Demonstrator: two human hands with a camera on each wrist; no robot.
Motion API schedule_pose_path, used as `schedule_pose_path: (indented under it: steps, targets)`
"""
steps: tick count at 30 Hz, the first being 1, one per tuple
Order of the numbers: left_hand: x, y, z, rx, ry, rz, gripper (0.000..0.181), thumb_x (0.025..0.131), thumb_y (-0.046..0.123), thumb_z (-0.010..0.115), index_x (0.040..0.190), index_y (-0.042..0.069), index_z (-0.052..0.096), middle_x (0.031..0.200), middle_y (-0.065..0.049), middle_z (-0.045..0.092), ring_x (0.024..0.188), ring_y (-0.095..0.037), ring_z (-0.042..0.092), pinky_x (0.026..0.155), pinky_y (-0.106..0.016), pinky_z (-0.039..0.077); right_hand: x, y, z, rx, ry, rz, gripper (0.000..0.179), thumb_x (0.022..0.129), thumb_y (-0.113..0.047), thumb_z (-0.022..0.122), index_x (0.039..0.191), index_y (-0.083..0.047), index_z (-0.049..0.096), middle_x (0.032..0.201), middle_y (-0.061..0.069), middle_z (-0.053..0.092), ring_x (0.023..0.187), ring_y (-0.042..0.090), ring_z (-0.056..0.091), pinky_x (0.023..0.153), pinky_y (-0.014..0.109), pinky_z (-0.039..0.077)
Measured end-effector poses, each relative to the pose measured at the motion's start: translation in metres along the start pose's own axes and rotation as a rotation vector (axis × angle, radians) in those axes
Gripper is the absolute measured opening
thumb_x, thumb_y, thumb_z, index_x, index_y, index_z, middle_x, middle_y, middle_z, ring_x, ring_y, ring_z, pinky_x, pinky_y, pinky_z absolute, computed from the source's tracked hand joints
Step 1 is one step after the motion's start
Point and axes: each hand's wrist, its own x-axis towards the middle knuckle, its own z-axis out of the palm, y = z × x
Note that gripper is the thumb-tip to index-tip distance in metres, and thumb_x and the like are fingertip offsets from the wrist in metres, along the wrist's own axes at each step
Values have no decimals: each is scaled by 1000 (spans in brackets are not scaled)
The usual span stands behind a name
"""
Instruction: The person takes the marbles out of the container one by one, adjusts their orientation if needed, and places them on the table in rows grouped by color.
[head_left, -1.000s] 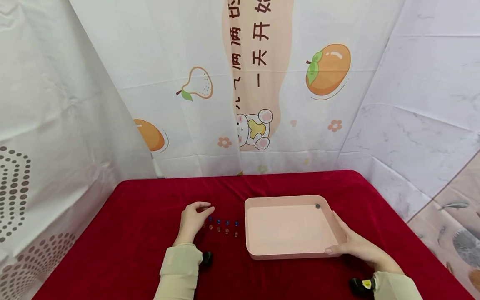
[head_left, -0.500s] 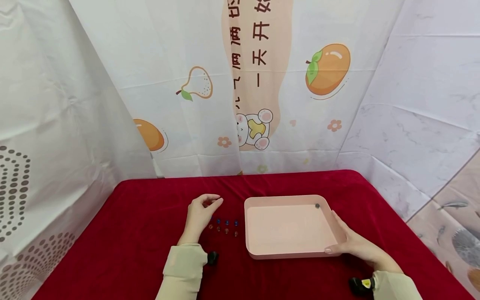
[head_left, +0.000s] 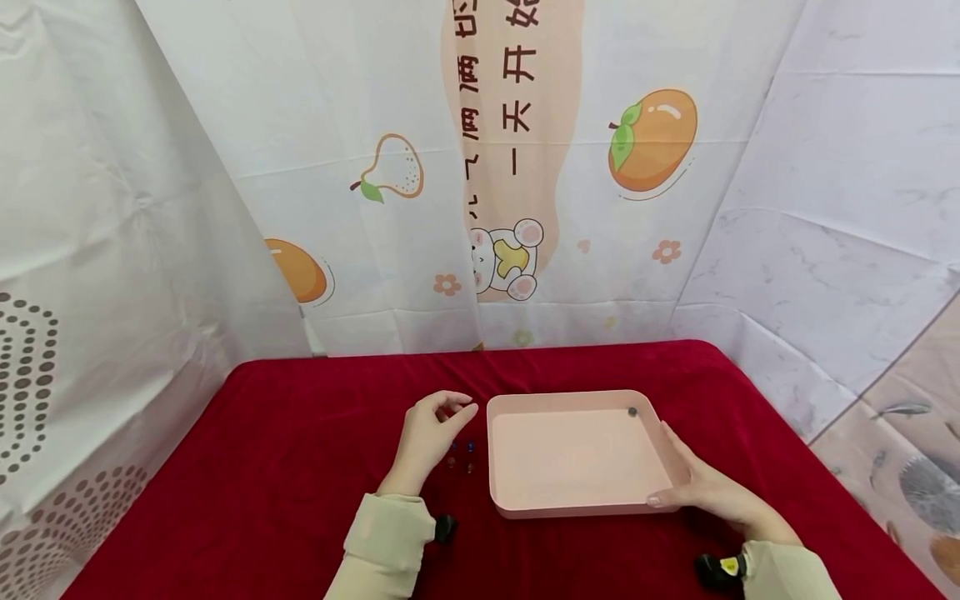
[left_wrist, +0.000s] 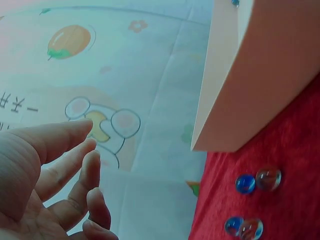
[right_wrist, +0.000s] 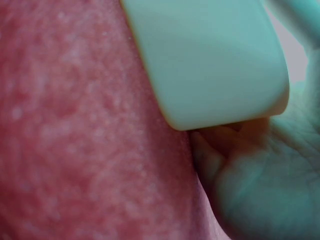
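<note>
A shallow pale pink tray [head_left: 573, 512] lies on the red cloth. My right hand [head_left: 708, 487] grips its near right corner, with the thumb at the front and the fingers along the right wall. Just left of the tray my left hand [head_left: 435, 433] hovers, its thumb and index fingertips close together; I cannot tell if anything is pinched there. Below it lie small glass marbles, among them a blue marble [left_wrist: 245, 184] and an orange-swirled marble [left_wrist: 268, 178]. The hand hides part of their rows. One dark marble [head_left: 632, 411] sits in the tray's far right corner.
Red velvet cloth [head_left: 285, 467] covers the table. A white printed curtain [head_left: 360, 250] hangs behind its far edge, with more hangings at both sides. Each wrist wears a dark device, such as the black wrist device [head_left: 712, 571] at the right.
My left hand has risen a little and moved right, from over the left end of the marble rows to beside the tray. My right hand and the tray have stayed in place.
</note>
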Motion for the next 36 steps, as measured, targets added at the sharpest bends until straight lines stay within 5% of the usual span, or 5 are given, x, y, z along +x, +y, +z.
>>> schedule_pose_path:
  steps: [15,19,22,29,36]
  targets:
    - [-11,11,29,20,-99,73,20,89,29,74,100,12,74,84,1,66,68,-10,52,54,-22,45,0,1,1,-9,-5,-1,114,82,-15,73,157,-3,-11,163,26,-10,141,45,3,109,70,14]
    - [-13,14,35,20,-116,107,19,89,28,73,98,11,75,82,2,65,69,-8,51,58,-19,44,-2,1,-1,-24,9,-10,113,81,-14,74,158,-4,-9,163,25,-8,140,39,9,110,39,28]
    - [-15,17,38,4,-132,107,19,89,28,73,100,13,76,82,3,64,69,-7,51,57,-19,43,-3,1,-2,-19,19,-16,112,81,-13,74,159,-6,-6,164,23,-7,137,33,12,95,15,29]
    - [-14,20,45,9,-166,119,20,90,30,72,101,14,76,84,4,65,70,-8,54,59,-21,46,-2,0,-2,-24,8,-15,113,81,-13,74,158,-5,-8,163,24,-8,140,41,8,107,50,26]
    - [-7,28,48,-45,-260,78,23,90,32,72,104,14,76,88,3,68,77,-12,55,65,-25,48,0,0,0,0,-1,-12,114,81,-13,74,157,-2,-11,163,26,-10,141,44,4,109,69,14]
